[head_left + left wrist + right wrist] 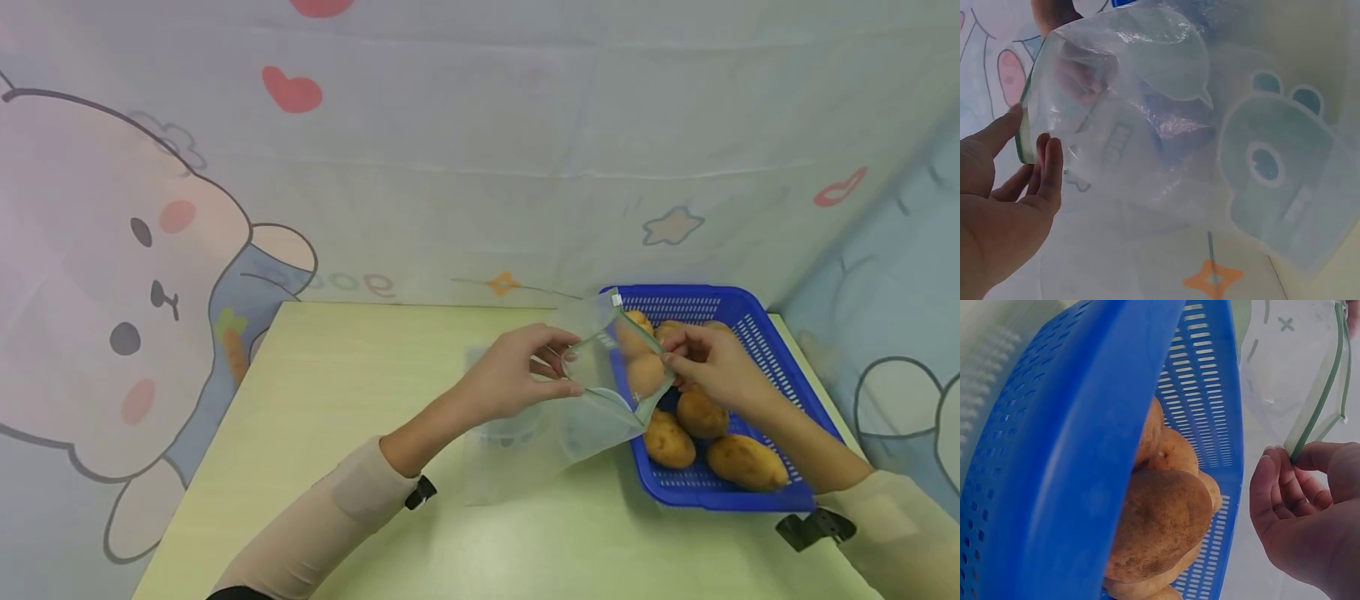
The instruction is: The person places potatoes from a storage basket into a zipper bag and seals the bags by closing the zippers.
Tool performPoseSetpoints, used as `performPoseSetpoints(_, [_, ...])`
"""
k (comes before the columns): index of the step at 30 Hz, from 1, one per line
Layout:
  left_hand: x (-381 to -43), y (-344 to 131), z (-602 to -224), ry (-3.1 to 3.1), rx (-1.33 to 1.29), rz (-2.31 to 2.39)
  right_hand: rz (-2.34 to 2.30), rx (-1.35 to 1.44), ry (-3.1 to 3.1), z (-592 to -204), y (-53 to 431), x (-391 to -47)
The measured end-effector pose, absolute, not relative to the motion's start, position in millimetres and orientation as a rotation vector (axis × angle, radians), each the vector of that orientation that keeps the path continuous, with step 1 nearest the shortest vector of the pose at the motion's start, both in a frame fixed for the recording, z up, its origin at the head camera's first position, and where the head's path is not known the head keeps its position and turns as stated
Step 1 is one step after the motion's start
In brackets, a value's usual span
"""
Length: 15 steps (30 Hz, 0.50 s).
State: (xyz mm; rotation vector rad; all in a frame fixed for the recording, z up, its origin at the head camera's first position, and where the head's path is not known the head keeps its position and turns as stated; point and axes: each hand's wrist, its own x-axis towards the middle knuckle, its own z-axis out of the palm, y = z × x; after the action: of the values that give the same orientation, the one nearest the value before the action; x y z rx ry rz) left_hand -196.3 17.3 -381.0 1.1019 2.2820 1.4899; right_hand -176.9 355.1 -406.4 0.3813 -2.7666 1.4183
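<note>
A see-through zip bag [607, 429] with a green-edged mouth is held up between both hands, its mouth spread apart. My left hand [517, 371] pinches the left side of the mouth between thumb and fingers. On the opposite side, my right hand [712, 367] pinches the green zip strip, above the basket. The left wrist view shows a pale green bear print [1272, 169] on the bag. Nothing shows inside the bag; potatoes are seen through its clear wall. Several potatoes [746, 462] lie in the blue basket [720, 502], some partly hidden by the right hand and bag.
The basket stands at the right end of a pale yellow-green table [360, 367]. Behind the table hangs a printed cloth backdrop [465, 117] with a cartoon bear and hearts; it continues along the right side.
</note>
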Motion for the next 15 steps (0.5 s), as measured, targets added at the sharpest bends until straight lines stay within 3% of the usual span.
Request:
performPoseSetpoints(7, [-199.4, 20.7, -386.2, 2.619, 1.443, 1.296, 1.387, 0.351, -2.780, -401.7, 354.1, -173.5])
performPoseSetpoints(15, [-198.6, 26.2, -388.5, 2.842, 1.685, 1.110, 0.862, 0.509, -2.957, -409.0, 386.2, -158.8])
